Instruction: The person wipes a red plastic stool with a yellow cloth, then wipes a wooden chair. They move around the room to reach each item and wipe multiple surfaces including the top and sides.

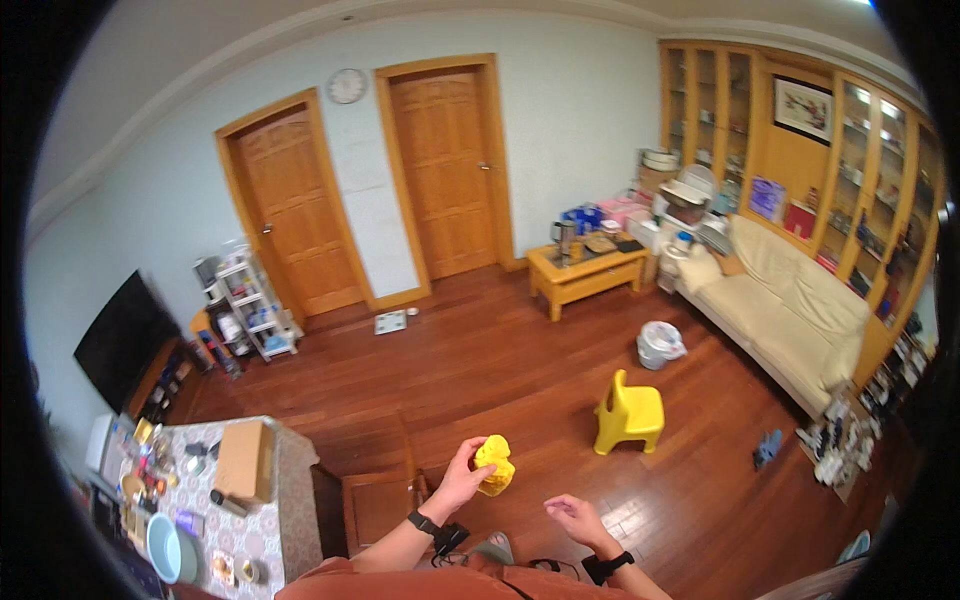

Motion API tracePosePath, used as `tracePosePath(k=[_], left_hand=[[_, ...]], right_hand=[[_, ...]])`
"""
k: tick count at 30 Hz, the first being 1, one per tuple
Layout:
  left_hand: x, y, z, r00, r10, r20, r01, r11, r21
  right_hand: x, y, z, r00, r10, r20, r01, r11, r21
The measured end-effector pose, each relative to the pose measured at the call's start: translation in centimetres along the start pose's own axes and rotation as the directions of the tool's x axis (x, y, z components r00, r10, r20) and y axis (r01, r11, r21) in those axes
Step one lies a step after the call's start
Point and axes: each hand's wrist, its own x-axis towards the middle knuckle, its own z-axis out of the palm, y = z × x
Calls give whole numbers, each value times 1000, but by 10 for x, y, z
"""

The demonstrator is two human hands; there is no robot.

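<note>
My left hand is closed on a bright yellow, lumpy bundle, held up over the floor in front of me. Its folds look soft, but the exact kind cannot be made out. Lower and to the right, my right hand is apart from the bundle, with nothing visible in it. Its fingers are partly stretched out toward the left. Each wrist wears a dark band. Beyond the right hand stands a small yellow plastic chair on the floor.
Left of me is a cloth-covered table with a cardboard box and a light blue basin. A wooden chair stands beside it. Farther off are a lined bin, a low wooden table and a cream sofa.
</note>
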Motion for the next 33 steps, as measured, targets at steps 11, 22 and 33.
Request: tracePosePath(k=[11,22,33], left_hand=[[165,-29,102,851,26,524,-85,992,89],[248,-42,222,581,-99,808,221,975,-39],[277,-20,334,822,-10,570,-168,951,259]], right_hand=[[53,-15,-84,992,29,-123,-16,994,107],[118,15,-165,870,86,-486,91,940,329],[143,59,-347,995,77,-62,-28,820,572]])
